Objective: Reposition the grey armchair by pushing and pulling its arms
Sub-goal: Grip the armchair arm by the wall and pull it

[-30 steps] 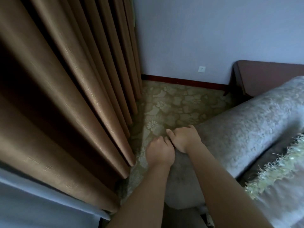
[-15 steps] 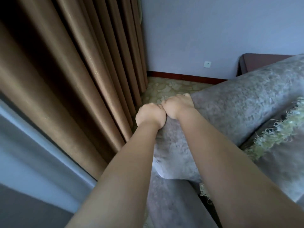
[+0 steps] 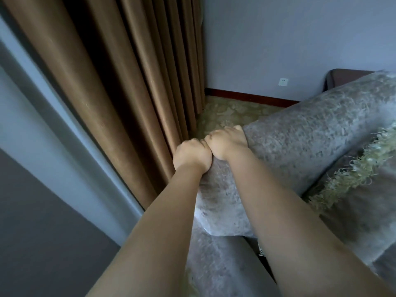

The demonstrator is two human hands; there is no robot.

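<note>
Knuckles touching, left hand (image 3: 191, 154) and right hand (image 3: 227, 144) both grip the arm end of the grey armchair (image 3: 310, 133) beside the brown curtain (image 3: 132, 82); less carpet (image 3: 225, 112) shows than earlier.

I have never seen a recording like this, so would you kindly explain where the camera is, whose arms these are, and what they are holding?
There is no machine here. A person wears one wide-angle camera on the head, looking forward and down, so the two bare forearms are the wearer's own. The left hand and right hand sit side by side, touching, with fingers curled over the padded arm of the grey velvety armchair. The person is meant to shift the chair by pushing and pulling. A pale fringed throw lies over the chair on the right. Long brown pleated curtains hang close on the left. A floral patterned carpet covers the floor ahead, and a white wall socket sits above the dark red skirting board.
</note>
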